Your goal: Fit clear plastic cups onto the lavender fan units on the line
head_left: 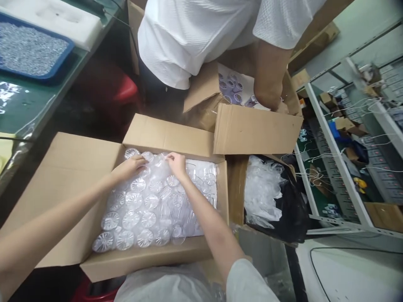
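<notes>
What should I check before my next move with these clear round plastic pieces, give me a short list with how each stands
1. Brown cardboard box open at the top: ok, its left flap is folded outward.
2. Bare left hand at the clear round ribbed plastic pieces: ok, near the box's far left corner.
3. Bare right hand gripping a piece: cannot tell, too blurred there.
4. Pale flat layer under the pieces fully covered: not ok, it shows along the right side.
5. Co-worker's bare arm out of your box: ok, it reaches into another brown cardboard box.
</notes>
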`<state>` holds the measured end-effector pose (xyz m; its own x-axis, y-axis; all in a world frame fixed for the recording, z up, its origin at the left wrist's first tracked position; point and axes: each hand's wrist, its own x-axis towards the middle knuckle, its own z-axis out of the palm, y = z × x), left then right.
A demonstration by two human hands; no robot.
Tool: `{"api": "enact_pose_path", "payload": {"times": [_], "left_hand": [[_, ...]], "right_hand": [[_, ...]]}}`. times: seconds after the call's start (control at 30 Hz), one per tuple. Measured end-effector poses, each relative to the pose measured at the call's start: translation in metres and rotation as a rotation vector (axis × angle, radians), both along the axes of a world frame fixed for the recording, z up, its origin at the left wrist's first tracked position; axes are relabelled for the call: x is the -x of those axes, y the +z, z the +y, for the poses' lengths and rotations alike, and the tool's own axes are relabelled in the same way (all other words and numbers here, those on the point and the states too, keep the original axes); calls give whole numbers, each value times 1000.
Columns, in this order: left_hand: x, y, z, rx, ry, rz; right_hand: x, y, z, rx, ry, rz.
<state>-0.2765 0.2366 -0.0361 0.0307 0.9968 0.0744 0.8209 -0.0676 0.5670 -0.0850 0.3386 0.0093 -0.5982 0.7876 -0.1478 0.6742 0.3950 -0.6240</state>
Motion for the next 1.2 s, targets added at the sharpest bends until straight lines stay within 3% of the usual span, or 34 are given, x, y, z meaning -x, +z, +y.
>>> {"api": "enact_pose_path", "payload": {"times": [0.23, 0.37, 0.47, 0.53, 0.63, 0.77, 0.9, 1.07, 1.13, 1.2], "left_hand": [[5, 11, 12, 73, -135, -19], [-6, 22, 12, 47, -61, -28], [-17, 35, 9, -31, 52, -89], [-25, 46, 9, -62, 105, -165], [-33, 64, 14, -83, 187, -304], [-38, 88, 22, -121, 313, -468], [-48, 107, 21, -86, 310, -591], [-58, 134, 12, -4, 359, -713], [-54, 137, 1, 32, 376, -714], [-47, 127, -16, 68, 383, -660]], "right_hand": [[-40, 42, 0, -30, -78, 274], [-67, 69, 10, -129, -200, 429], [-76, 74, -4, -183, -225, 419], [-71, 66, -34, -156, -98, 330], [-51, 39, -90, -66, 164, 124], [-32, -5, -133, -43, 225, -111], [-33, -32, -135, 10, 258, -211], [-29, -33, -127, 35, 229, -249], [-23, -30, -118, 12, 177, -262], [-19, -26, -106, -26, 136, -243]]}}
